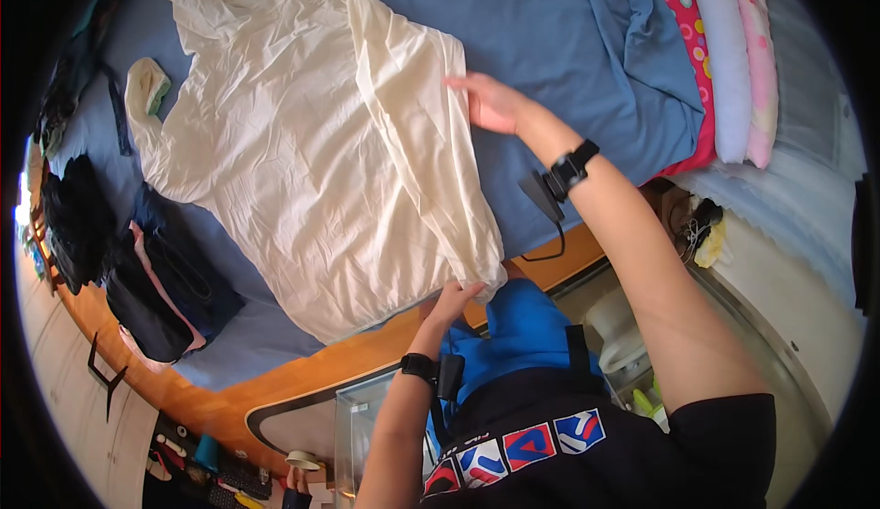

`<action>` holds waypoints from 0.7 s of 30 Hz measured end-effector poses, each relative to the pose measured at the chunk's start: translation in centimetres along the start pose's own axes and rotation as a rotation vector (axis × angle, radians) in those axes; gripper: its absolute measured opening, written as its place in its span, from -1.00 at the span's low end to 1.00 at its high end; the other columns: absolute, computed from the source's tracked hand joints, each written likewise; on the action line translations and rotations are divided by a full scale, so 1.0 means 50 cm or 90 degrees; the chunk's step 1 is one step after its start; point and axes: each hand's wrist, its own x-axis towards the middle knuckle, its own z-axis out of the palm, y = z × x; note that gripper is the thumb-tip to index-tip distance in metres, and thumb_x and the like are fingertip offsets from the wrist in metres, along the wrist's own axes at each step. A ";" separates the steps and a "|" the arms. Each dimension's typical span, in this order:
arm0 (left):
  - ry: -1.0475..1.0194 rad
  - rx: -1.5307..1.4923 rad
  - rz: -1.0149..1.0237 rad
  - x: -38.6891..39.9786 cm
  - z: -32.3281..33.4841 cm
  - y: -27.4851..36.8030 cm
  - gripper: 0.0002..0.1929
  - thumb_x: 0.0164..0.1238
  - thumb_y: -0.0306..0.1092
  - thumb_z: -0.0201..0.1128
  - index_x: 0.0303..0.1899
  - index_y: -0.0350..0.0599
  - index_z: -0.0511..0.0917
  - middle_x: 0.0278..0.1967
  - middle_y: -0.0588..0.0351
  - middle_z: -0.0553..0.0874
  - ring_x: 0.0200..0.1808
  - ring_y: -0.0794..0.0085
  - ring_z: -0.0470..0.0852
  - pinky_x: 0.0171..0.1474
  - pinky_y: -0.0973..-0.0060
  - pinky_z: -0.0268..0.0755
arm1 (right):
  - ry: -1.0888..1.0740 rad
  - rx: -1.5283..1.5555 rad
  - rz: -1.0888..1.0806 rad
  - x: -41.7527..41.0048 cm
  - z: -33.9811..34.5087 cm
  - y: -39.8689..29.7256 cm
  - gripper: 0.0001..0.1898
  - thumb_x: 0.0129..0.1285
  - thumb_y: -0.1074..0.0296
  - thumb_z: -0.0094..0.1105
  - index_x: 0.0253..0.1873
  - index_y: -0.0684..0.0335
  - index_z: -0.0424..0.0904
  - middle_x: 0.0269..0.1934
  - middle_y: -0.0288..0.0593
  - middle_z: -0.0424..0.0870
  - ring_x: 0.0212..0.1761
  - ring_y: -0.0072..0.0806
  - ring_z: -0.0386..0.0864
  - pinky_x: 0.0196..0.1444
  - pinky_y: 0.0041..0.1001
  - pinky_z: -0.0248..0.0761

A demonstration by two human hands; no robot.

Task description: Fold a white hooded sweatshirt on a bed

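Note:
A cream hooded jacket (295,137) of thin, wrinkled fabric lies spread over a blue bed sheet (522,20), its hood towards the top left. One sleeve reaches out to the left, with green showing at the cuff; the other lies folded along the body. My left hand (450,302) holds the bottom hem at its near corner, thumb on top. Higher up, at the right edge of the jacket, my right hand (488,102) rests with its fingertips on the fabric; whether it pinches the edge is not plain.
Folded dark clothes (172,282) and a black garment heap (77,220) lie on the bed's left side. Pillows or folded bedding (718,62) line the right end. A wooden bed edge (302,364) runs before me. Another person's hand (297,480) shows at the lower left.

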 end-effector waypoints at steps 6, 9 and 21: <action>-0.067 0.025 -0.085 -0.033 -0.011 0.027 -0.64 0.30 -0.25 0.15 0.05 -0.25 0.51 -0.02 0.16 0.60 0.05 0.51 0.48 0.14 0.52 0.24 | -0.001 -0.227 0.195 -0.188 -0.026 0.165 -0.55 0.19 0.23 0.23 0.14 0.24 0.38 0.00 -0.24 0.55 0.00 -0.56 0.51 0.05 -0.50 0.39; -0.096 0.040 -0.126 -0.043 -0.019 0.025 -0.59 0.35 -0.18 0.06 0.11 -0.23 0.44 0.06 0.15 0.54 0.12 0.51 0.42 0.20 0.52 0.16 | -0.004 -0.328 0.238 -0.266 -0.043 0.254 -0.54 0.17 0.18 0.25 0.13 0.24 0.41 -0.03 -0.28 0.55 -0.06 -0.61 0.47 -0.02 -0.54 0.33; -0.193 0.652 -0.156 -0.064 -0.050 0.028 -0.54 0.29 0.02 0.01 -0.08 -0.25 0.54 -0.29 -0.07 0.66 -0.14 0.14 0.62 -0.15 0.24 0.43 | 0.095 -0.762 0.343 -0.446 -0.130 0.466 -0.60 0.10 0.22 0.21 0.02 0.26 0.46 -0.14 -0.08 0.61 -0.09 -0.24 0.57 -0.03 -0.35 0.40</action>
